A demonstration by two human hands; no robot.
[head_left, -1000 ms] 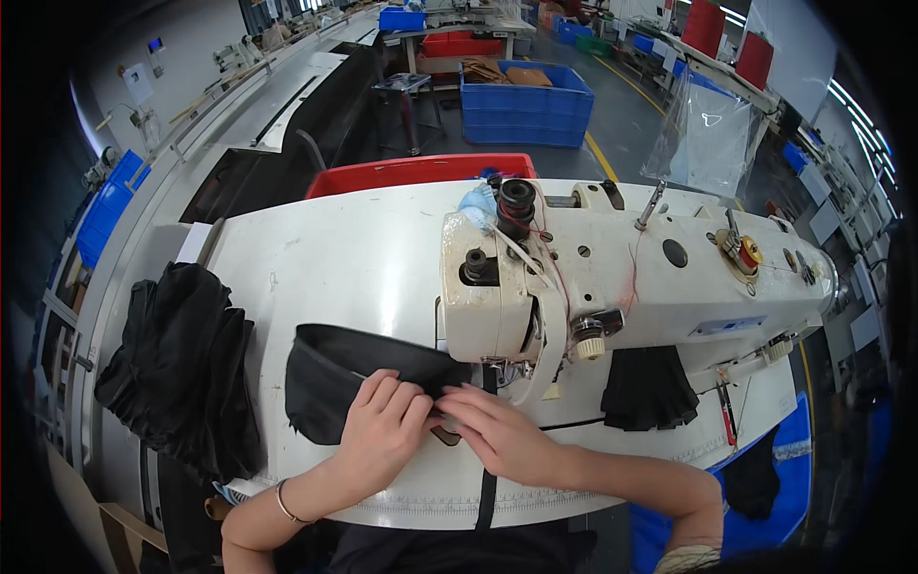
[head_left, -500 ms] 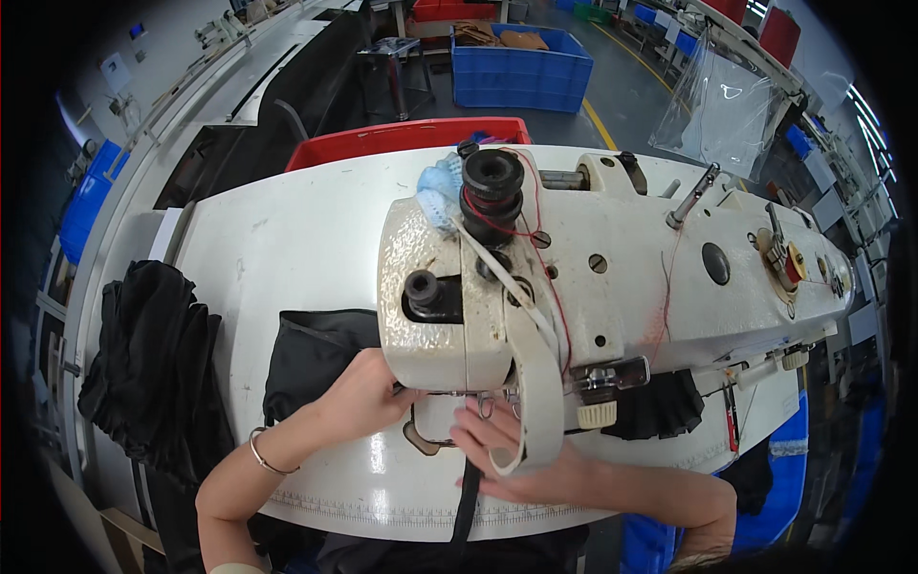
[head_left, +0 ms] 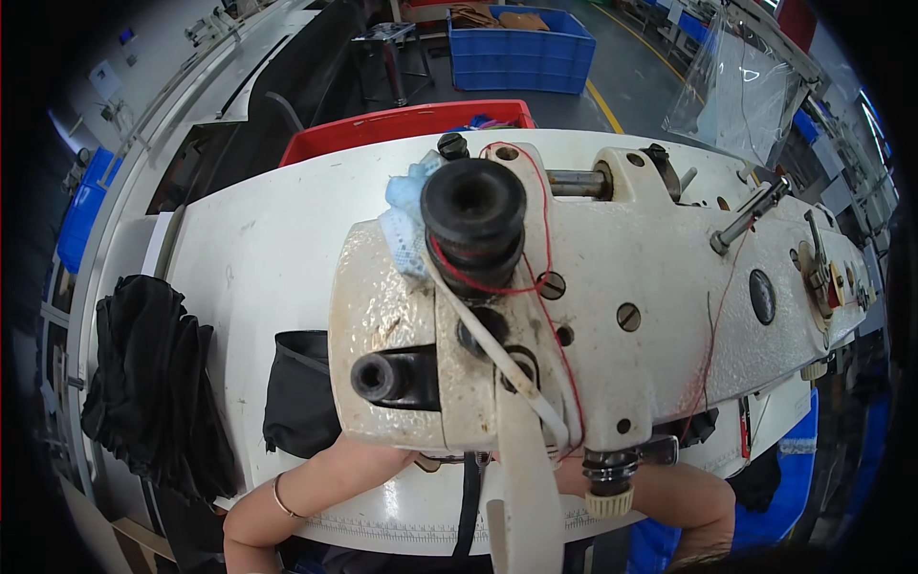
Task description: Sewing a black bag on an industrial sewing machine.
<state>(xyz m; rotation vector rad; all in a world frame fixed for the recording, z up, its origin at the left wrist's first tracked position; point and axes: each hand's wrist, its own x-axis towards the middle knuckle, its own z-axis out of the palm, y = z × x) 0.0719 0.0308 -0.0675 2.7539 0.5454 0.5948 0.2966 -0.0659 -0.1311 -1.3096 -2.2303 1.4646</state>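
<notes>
The white head of a sewing machine (head_left: pixel 593 268) fills the middle of the view and covers most of both hands. My left hand (head_left: pixel 382 457) reaches in under its left end, beside a black fabric piece (head_left: pixel 301 402) lying on the table; its fingers are hidden. Behind the machine's hanging pale strip, a little of my right hand (head_left: pixel 571 475) shows, with its fingers out of sight. Between the hands a narrow black strap (head_left: pixel 469 507) runs down over the table's near edge. Red thread (head_left: pixel 550 320) loops around the black knob on the machine.
A stack of gathered black fabric (head_left: pixel 158 383) lies at the left. The white table (head_left: pixel 258 230) has a ruler scale (head_left: pixel 382 526) along its near edge. Beyond it stand a red bin (head_left: pixel 411 122) and a blue crate (head_left: pixel 521 57). A red-handled tool (head_left: pixel 745 426) lies at the right.
The view has come closer over the machine, which looks larger and hides both hands' fingers, visible in part before. Less of the black fabric right of the needle area shows.
</notes>
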